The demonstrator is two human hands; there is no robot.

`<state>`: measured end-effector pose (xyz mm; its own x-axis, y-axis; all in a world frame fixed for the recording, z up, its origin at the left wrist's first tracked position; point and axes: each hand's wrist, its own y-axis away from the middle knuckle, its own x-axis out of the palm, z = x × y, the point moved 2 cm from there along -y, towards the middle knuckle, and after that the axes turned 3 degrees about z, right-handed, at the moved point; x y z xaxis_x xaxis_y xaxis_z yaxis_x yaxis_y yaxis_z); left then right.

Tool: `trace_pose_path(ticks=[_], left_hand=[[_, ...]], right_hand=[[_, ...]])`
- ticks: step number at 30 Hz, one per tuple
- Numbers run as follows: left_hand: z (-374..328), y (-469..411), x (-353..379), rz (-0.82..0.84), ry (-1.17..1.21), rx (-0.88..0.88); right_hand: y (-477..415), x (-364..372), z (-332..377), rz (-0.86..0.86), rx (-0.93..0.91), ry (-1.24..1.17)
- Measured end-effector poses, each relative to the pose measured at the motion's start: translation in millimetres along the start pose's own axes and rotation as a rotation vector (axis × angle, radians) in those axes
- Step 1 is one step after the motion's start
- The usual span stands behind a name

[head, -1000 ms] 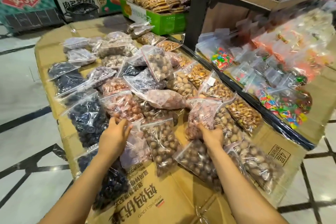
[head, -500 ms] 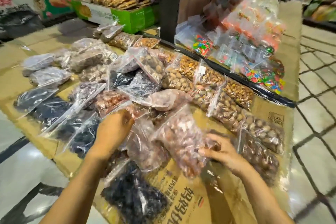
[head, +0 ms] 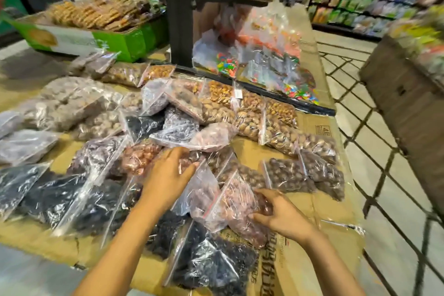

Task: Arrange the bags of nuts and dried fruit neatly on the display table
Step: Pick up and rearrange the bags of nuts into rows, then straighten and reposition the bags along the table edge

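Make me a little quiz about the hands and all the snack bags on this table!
1. True or false: the right hand is gripping a bag of pinkish nuts.
2. What colour is the box of biscuits at the far end? A red, B green, C blue.
3. Fill in: the bags lie on flattened ____.

Key
1. True; the left hand lies on bags beside it.
2. B.
3. Cardboard.
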<state>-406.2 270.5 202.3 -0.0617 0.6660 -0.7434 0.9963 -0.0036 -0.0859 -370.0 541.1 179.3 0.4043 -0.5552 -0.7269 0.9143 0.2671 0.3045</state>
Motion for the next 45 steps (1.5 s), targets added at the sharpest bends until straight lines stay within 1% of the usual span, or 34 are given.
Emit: trace_pose_path(ticks=[4,6,8,9,10,13,17,19,21,23,25,26,28,30,32,33,35,37,38,39,41,42,43,45], left_hand=[[-13.3,-29.2,-2.9,-0.010,-0.179,0.111],[-14.9,-53.2,6.8,0.068,-0.295,0.168],[-16.1,-73.1,22.9,0.183,-0.414,0.194],[-18.7,-78.9,28.8,0.210,-0.437,0.192],[-20.6,-83.0,32.3,0.193,-0.423,0.190],[-22.6,-83.7,32.0,0.056,-0.285,0.173],[-20.3,-87.2,19.6,0.085,-0.081,0.026],[-27.3,-91.2,9.7,0.044,-0.034,-0.029],[-43.0,-95.0,-3.3,-0.073,0.029,-0.001],[-65.8,-93.9,-22.1,-0.218,0.099,0.097],[-89.4,-88.9,-40.3,-0.269,0.154,0.170],[-102.2,-84.2,-47.7,-0.251,0.190,0.189],[-126.0,-74.8,-54.2,-0.179,0.299,0.188],[-141.8,-69.8,-47.0,-0.097,0.447,0.162],[-146.4,-69.2,-27.5,-0.004,0.611,0.102],[-147.1,-68.1,-16.8,0.037,0.652,0.079],[-145.7,-65.4,6.7,0.142,0.698,0.042],[-147.3,-59.7,27.2,0.262,0.705,0.032],[-147.3,-56.3,36.1,0.308,0.672,0.037],[-145.9,-53.2,44.1,0.337,0.620,0.048],[-133.4,-48.6,58.9,0.329,0.448,0.109],[-121.0,-47.8,65.7,0.315,0.347,0.127],[-110.6,-45.7,70.4,0.317,0.263,0.130],[-93.0,-39.8,77.1,0.343,0.201,0.094]], right_hand=[[-0.7,-7.3,12.1,-0.069,0.036,-0.074],[-7.8,-13.8,11.9,-0.117,0.051,-0.088],[-13.5,-19.7,14.5,-0.148,0.054,-0.102],[-17.8,-21.4,14.1,-0.156,0.050,-0.120],[-22.4,-21.7,13.6,-0.161,0.050,-0.140],[-34.9,-22.1,18.5,-0.157,0.038,-0.178],[-55.3,-31.1,23.5,-0.173,0.020,-0.248],[-63.3,-40.0,27.0,-0.202,-0.008,-0.295],[-67.9,-48.0,28.8,-0.234,-0.020,-0.318],[-67.4,-54.7,30.8,-0.256,-0.038,-0.320],[-60.8,-60.1,36.3,-0.262,-0.055,-0.308],[-55.4,-61.2,40.9,-0.261,-0.086,-0.299],[-42.9,-61.1,51.9,-0.291,-0.180,-0.175],[-34.4,-59.7,54.1,-0.415,-0.253,-0.055],[-28.0,-60.5,39.7,-0.570,-0.253,-0.086],[-24.1,-61.5,29.5,-0.639,-0.252,-0.104],[-11.1,-61.7,9.3,-0.712,-0.254,-0.142],[7.2,-57.4,-9.2,-0.707,-0.233,-0.229],[16.6,-52.3,-20.4,-0.693,-0.220,-0.262],[25.6,-46.6,-30.9,-0.673,-0.208,-0.282],[41.4,-32.4,-55.1,-0.591,-0.155,-0.287],[48.7,-25.4,-67.3,-0.537,-0.118,-0.262],[55.0,-18.5,-79.0,-0.469,-0.081,-0.188],[65.2,-2.1,-97.7,-0.289,-0.023,0.057]])
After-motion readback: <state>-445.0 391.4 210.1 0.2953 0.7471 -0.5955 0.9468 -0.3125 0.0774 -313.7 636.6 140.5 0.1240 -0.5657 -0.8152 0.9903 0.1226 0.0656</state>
